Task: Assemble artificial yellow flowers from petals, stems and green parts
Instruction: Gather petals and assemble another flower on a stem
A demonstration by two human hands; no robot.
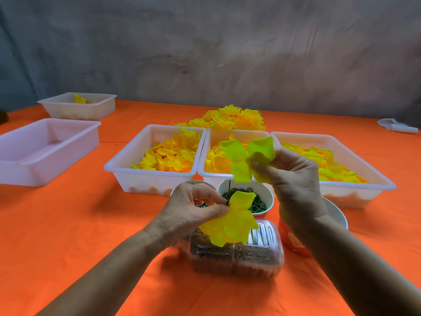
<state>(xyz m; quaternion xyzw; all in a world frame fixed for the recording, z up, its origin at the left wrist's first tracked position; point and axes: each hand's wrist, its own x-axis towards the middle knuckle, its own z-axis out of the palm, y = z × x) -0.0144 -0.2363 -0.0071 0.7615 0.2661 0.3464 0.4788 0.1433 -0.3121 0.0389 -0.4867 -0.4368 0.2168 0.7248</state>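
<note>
1. Yellow finished flowers [230, 118] piled behind three petal trays [127, 166].
2. Left hand [191, 213] pinching stem [229, 195] with threaded petals [232, 221].
3. Right hand [293, 176] holding next petal layer [246, 156], not yet threaded.
4. Green rings [257, 205] waiting in cup.

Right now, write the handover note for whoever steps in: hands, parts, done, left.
Left hand: pinches a thin dark stem with a yellow petal layer already on it, above the clear plastic box.
Right hand: pinches a second petal piece, held higher, apart from the stem.
Parts: three white trays of yellow petals behind the hands; cup of green rings between the hands; finished flowers piled behind the trays.
Done: one layer threaded.
Left: likely thread the second piece onto the stem, then add the green parts.
</note>
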